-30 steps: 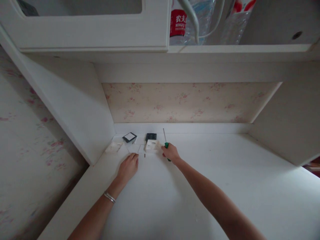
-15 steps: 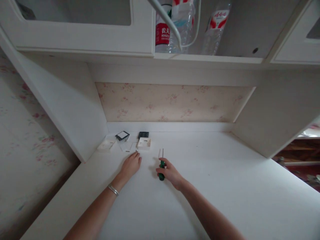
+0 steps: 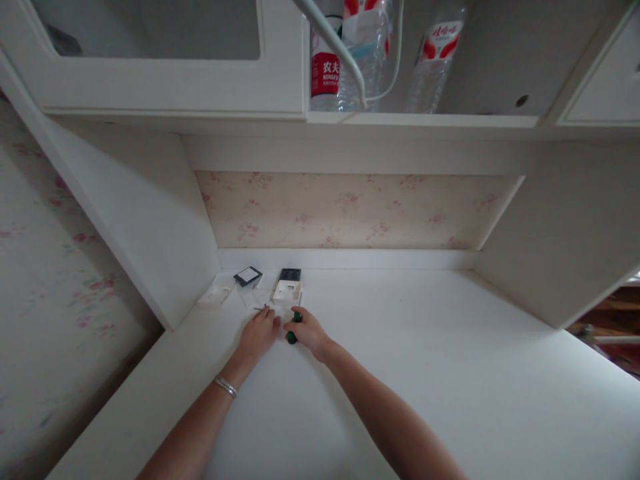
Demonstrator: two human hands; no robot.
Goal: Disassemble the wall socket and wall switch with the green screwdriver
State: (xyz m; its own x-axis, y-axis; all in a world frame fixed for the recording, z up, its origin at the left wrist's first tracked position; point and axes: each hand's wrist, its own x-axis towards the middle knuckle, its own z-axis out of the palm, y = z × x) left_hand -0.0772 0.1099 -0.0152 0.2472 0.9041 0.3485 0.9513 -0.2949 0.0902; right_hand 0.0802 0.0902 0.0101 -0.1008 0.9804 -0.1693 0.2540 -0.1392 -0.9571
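My right hand (image 3: 311, 333) is wrapped round the green handle of a screwdriver (image 3: 292, 338). Its shaft points away from me, towards the white square box (image 3: 288, 291), and is hard to make out. Close beside it, my left hand (image 3: 259, 332) rests low over the desktop with its fingertips together. A small dark thin piece shows at those fingertips, too small to name. Just behind the white box lies a black square part (image 3: 290, 274). Farther left lies a dark-framed square piece with a white face (image 3: 247, 275).
A flat white piece (image 3: 215, 295) lies at the desk's left rear, by the side panel (image 3: 135, 200). Overhead, a cabinet shelf (image 3: 420, 119) holds several plastic bottles (image 3: 435, 63), and a white lamp arm or tube (image 3: 345, 53) hangs down in front.
My right hand has moved left with the screwdriver, up beside my left hand. The left hand has barely shifted. The whole view has tilted slightly.
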